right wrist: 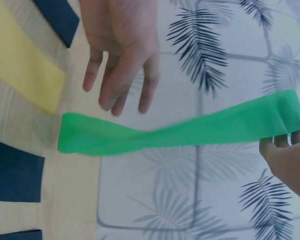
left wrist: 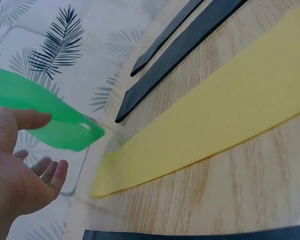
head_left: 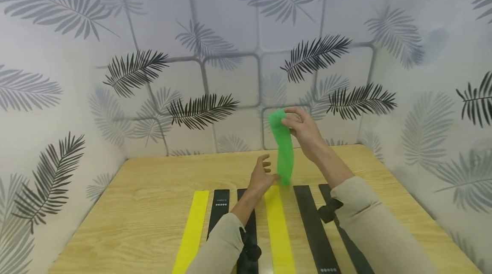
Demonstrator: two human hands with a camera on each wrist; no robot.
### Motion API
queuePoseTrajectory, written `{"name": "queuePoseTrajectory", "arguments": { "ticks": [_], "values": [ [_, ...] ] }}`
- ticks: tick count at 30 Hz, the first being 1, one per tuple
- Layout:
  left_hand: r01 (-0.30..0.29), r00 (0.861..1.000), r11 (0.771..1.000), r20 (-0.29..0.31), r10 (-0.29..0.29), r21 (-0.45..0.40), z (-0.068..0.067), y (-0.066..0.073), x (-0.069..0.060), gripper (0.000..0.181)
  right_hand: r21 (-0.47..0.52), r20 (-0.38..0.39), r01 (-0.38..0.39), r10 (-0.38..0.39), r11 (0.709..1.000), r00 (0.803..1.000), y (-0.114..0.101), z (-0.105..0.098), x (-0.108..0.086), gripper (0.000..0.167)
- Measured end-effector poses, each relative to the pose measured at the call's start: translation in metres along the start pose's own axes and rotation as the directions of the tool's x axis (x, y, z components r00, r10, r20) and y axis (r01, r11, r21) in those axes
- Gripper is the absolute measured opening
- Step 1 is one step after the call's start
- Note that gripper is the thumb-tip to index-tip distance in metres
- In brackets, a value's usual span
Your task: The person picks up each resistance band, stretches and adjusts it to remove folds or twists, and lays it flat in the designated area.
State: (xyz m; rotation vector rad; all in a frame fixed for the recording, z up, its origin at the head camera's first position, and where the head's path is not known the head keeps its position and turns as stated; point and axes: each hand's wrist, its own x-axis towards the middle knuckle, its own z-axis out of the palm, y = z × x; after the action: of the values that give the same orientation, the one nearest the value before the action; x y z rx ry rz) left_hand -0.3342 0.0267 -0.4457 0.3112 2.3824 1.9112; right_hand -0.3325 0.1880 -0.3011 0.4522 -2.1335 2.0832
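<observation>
A green resistance band, a flat loop, hangs above the back of the table with a slight twist in it. My right hand holds its upper end; in the right wrist view several fingers lie against the band there. Beside the lower part of the band is my left hand, fingers spread and loosely bent, gripping nothing. The left wrist view shows the left thumb in front of the green band; whether it touches is unclear. Directly below lies a yellow band.
Several more flat bands lie lengthwise on the wooden table: a yellow one at left, black ones beside it, and a black one at right. A leaf-patterned wall stands behind the table's back edge.
</observation>
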Motion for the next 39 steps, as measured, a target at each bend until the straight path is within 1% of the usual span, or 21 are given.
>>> {"name": "queuePoseTrajectory", "arguments": {
  "ticks": [5,7,9,12,13,14,17,20,22,23,24,25,26,28,30,31,33,35,36,38,39],
  "values": [
    [-0.042,0.996,0.999,0.072,0.043,-0.01,-0.004,0.002,-0.003,0.074,0.109,0.042,0.054,-0.059,0.993,0.997,-0.02,0.003,-0.004,0.053],
    [-0.043,0.994,0.997,0.098,0.05,-0.068,-0.004,0.002,-0.005,0.071,0.162,0.071,0.073,-0.085,0.984,0.994,-0.026,0.004,-0.006,0.058],
    [-0.028,0.992,0.987,0.121,0.047,-0.155,-0.005,0.001,-0.006,0.067,0.201,0.103,0.084,-0.107,0.976,0.989,-0.031,0.004,-0.007,0.062],
    [0.013,0.989,0.959,0.148,0.03,-0.284,-0.005,0.0,-0.006,0.057,0.236,0.147,0.093,-0.13,0.967,0.981,-0.035,0.005,-0.009,0.065],
    [0.025,0.988,0.95,0.15,0.023,-0.311,-0.006,0.0,-0.006,0.053,0.238,0.155,0.094,-0.133,0.967,0.979,-0.035,0.005,-0.01,0.065],
    [0.037,0.99,0.944,0.143,0.011,-0.328,-0.007,0.0,-0.005,0.048,0.235,0.161,0.094,-0.134,0.967,0.978,-0.036,0.005,-0.01,0.064],
    [0.031,0.997,0.948,0.08,-0.006,-0.317,-0.011,0.0,-0.005,0.034,0.191,0.141,0.099,-0.127,0.977,0.982,-0.038,0.002,-0.012,0.061],
    [0.004,1.0,0.951,0.003,-0.003,-0.309,-0.017,0.0,-0.004,0.033,0.067,0.068,0.108,-0.112,0.992,0.991,-0.041,-0.003,-0.015,0.058],
    [-0.016,0.999,0.947,-0.031,0.006,-0.321,-0.021,0.0,-0.005,0.035,-0.056,0.015,0.113,-0.112,0.992,0.994,-0.041,-0.007,-0.017,0.056],
    [-0.02,0.999,0.942,-0.043,0.006,-0.335,-0.024,0.0,-0.006,0.037,-0.13,-0.01,0.118,-0.121,0.984,0.993,-0.041,-0.009,-0.018,0.053],
    [-0.021,0.998,0.936,-0.056,0.001,-0.352,-0.026,-0.001,-0.006,0.037,-0.208,-0.029,0.126,-0.135,0.97,0.99,-0.04,-0.011,-0.019,0.05],
    [-0.021,0.997,0.929,-0.071,-0.006,-0.37,-0.029,-0.001,-0.007,0.038,-0.286,-0.046,0.14,-0.16,0.948,0.986,-0.039,-0.013,-0.02,0.047],
    [-0.022,0.996,0.921,-0.087,-0.013,-0.389,-0.031,-0.002,-0.007,0.038,-0.362,-0.06,0.155,-0.189,0.919,0.98,-0.037,-0.015,-0.021,0.043],
    [-0.035,0.992,0.905,-0.124,-0.02,-0.423,-0.036,-0.003,-0.009,0.04,-0.5,-0.089,0.189,-0.267,0.845,0.96,-0.032,-0.017,-0.023,0.033],
    [-0.055,0.987,0.883,-0.161,-0.023,-0.466,-0.041,-0.005,-0.009,0.037,-0.592,-0.116,0.218,-0.35,0.776,0.929,-0.027,-0.02,-0.024,0.026],
    [-0.07,0.983,0.869,-0.18,-0.022,-0.489,-0.044,-0.005,-0.01,0.037,-0.619,-0.133,0.228,-0.387,0.752,0.913,-0.024,-0.022,-0.025,0.025],
    [-0.105,0.977,0.837,-0.212,-0.014,-0.537,-0.049,-0.006,-0.011,0.035,-0.634,-0.168,0.246,-0.441,0.733,0.882,-0.02,-0.025,-0.026,0.025],
    [-0.138,0.973,0.801,-0.232,-0.001,-0.583,-0.054,-0.008,-0.012,0.033,-0.641,-0.207,0.25,-0.477,0.725,0.854,-0.017,-0.029,-0.027,0.025],
    [-0.153,0.971,0.787,-0.238,0.009,-0.598,-0.056,-0.008,-0.012,0.033,-0.65,-0.227,0.242,-0.488,0.72,0.842,-0.015,-0.031,-0.028,0.026],
    [-0.174,0.971,0.767,-0.236,0.03,-0.617,-0.059,-0.007,-0.014,0.031,-0.663,-0.266,0.213,-0.492,0.717,0.829,-0.012,-0.035,-0.029,0.027],
    [-0.181,0.972,0.768,-0.233,0.043,-0.615,-0.061,-0.007,-0.015,0.031,-0.679,-0.284,0.194,-0.496,0.708,0.82,-0.011,-0.037,-0.03,0.029]
  ]
}}
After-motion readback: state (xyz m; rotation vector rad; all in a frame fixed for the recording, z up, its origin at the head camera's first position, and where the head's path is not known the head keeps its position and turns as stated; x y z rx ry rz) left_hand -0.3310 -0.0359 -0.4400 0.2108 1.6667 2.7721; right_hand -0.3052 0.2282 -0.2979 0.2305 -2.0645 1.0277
